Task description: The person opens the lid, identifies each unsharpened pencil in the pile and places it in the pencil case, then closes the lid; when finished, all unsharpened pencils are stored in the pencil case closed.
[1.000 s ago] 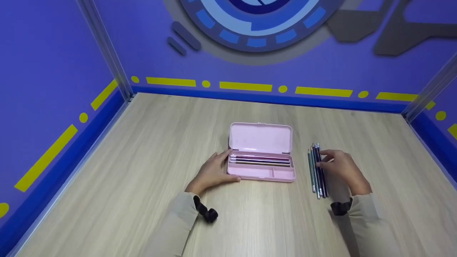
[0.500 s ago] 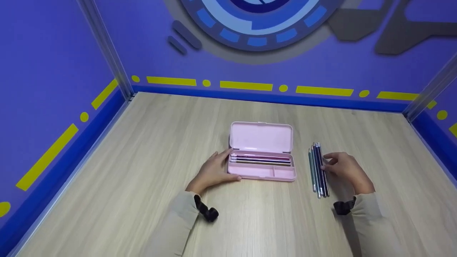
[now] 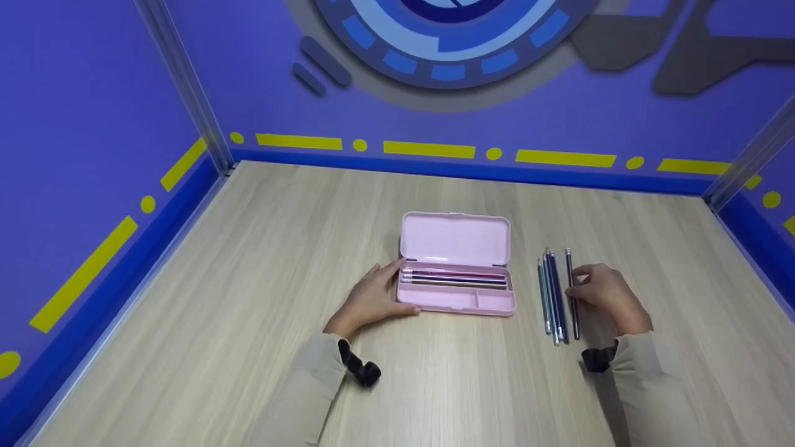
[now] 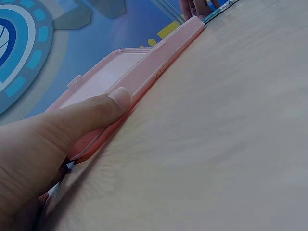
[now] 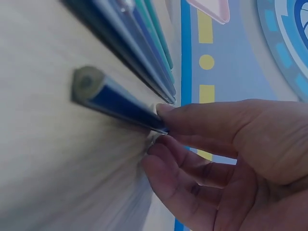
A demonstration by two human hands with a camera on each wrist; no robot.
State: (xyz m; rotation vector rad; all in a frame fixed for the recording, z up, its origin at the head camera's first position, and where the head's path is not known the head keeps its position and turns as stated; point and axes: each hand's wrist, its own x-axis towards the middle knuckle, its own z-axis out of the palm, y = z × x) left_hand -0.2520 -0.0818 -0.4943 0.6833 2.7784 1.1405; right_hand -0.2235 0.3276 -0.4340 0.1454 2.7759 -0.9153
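Note:
An open pink pencil case (image 3: 438, 299) lies on the table with several pencils (image 3: 453, 279) in its back compartment. My left hand (image 3: 366, 301) holds the case at its left end. In the left wrist view, the thumb (image 4: 98, 113) presses on the front wall; the other fingers are mostly hidden. My right hand (image 3: 608, 297) pinches a dark pencil (image 3: 569, 266) between thumb and fingers, just right of a bunch of loose pencils (image 3: 551, 298). Seen from the right wrist, this pencil's blunt end (image 5: 89, 83) points toward the camera, close over the table.
The front of the case has a long section and a small square section (image 3: 495, 300), both without pencils. The case's lid (image 3: 455, 239) leans back, raised. Blue printed walls (image 3: 397, 118) close off the back and sides of the wooden table (image 3: 298, 248).
My right hand has separated one dark pencil from the bunch and shifted it slightly right, leaving a gap. The left hand and the case have stayed in place.

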